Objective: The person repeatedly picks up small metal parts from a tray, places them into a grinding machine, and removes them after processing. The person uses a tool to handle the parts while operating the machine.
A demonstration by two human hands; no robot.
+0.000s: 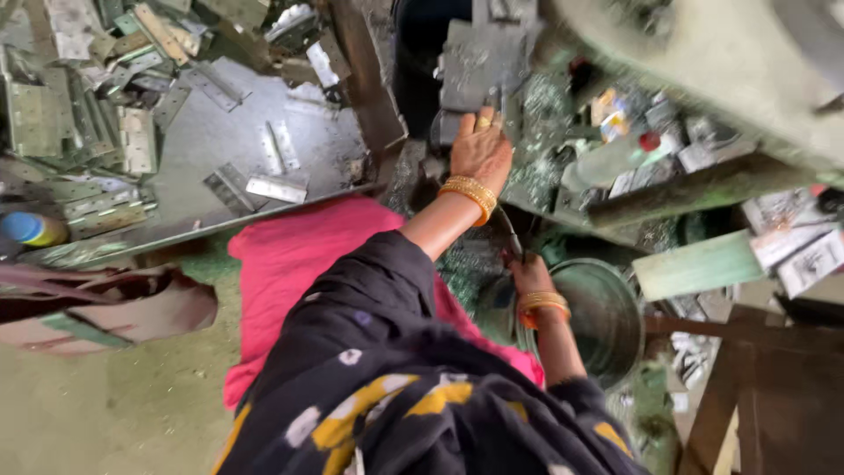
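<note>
**Both hands at the press, fingers mostly out of sight**

Much of your work is hidden from this steep, tilted view. Your left hand (479, 148) reaches up to the grey metal plate (479, 62) on the machine; you see only its back, with the fingers laid flat against the plate, so whether they pinch anything cannot be told. Your right hand (530, 274) sits lower, just at the rim of the round metal basin (615, 308), and is closed around a thin dark rod (510, 230) that runs up toward your left wrist; the fingertips themselves are hidden. Your dark patterned sleeve covers the lower middle of the view.

The basin's inside looks dull and shadowed; its contents cannot be made out. The wide metal tray (211, 141) to the left holds scattered flat hinge pieces (132, 136), heaped thickly along its far and left sides, with bare floor in the middle. A blue-capped bottle (31, 229) lies at the tray's near edge.

Room is tight between the tray's corner and the machine; a pink cloth (299, 255) fills the gap below.
</note>
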